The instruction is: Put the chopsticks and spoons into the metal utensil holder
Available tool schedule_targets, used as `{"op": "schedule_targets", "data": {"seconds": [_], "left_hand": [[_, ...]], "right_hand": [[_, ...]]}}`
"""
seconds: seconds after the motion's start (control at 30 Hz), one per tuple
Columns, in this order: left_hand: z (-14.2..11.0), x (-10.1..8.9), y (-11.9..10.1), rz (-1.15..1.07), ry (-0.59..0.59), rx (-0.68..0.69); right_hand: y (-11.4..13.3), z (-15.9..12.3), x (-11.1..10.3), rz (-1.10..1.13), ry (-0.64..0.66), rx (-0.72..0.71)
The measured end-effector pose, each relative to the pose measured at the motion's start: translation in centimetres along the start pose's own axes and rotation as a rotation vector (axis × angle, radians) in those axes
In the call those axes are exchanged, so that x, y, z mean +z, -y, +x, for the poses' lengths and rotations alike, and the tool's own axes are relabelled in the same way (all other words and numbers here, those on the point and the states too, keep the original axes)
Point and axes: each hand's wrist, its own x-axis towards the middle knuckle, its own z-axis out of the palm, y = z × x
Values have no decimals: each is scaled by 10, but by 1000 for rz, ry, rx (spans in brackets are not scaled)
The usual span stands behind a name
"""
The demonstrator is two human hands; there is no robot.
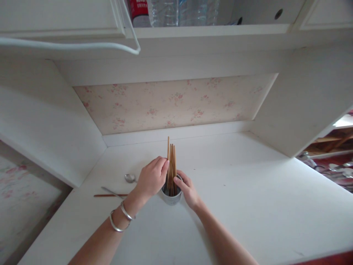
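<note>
A grey cup (pixel 171 200) stands on the white counter in front of me, with several wooden chopsticks (pixel 172 162) upright in it. My left hand (pixel 152 177) is closed, pinching one chopstick (pixel 168 148) that sticks up higher than the others at the cup's left side. Wrapped round the cup's right rim is my right hand (pixel 189 189), its thumb near the chopsticks and its other fingers partly hidden behind. To the left of my left hand lie a metal spoon (pixel 130 178), a thin metal utensil (pixel 109 191) and a brown stick (pixel 106 195), the last two crossing partly behind my wrist.
The white counter (pixel 237 206) has side panels left and right and a floral back wall (pixel 176 103). Overhead is a cabinet shelf (pixel 212 31) with plastic bottles (pixel 183 13), and a white bar (pixel 68 45) juts at upper left. Metal items (pixel 342 169) lie beyond the right edge.
</note>
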Motion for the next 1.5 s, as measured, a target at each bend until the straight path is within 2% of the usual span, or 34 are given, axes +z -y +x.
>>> {"op": "schedule_targets", "data": {"seconds": [0.1, 0.23, 0.33, 0.43, 0.53, 0.77, 1.0, 1.13, 1.33, 1.4, 1.5], "left_hand": [[-7, 10, 2, -14, 61, -22], [-11, 14, 5, -152, 91, -61], [-8, 15, 9, -433, 129, -143], [0, 18, 13, -779, 242, -231], [8, 24, 17, -949, 308, -249], [11, 36, 20, -991, 247, -302], [7, 32, 22, -1000, 255, -349], [1, 26, 20, -1103, 273, -339], [-40, 30, 11, -1354, 85, -360], [-57, 37, 6, -1418, 59, -318], [-71, 49, 2, -1392, 49, -310]], "right_hand": [[2, 0, 0, -12, -4, -9], [6, 0, 0, 3, 13, -29], [7, 1, 0, 25, 29, -34], [6, 1, 0, 33, 21, -9], [4, 1, 0, 44, 21, 2], [6, 1, -1, 57, 53, 2], [6, 1, -1, 59, 56, -2], [6, 0, -1, 70, 60, 10], [2, -2, 0, 108, 50, 56], [0, -2, -1, 95, 47, 39], [0, -3, 0, 70, 35, 19]]}}
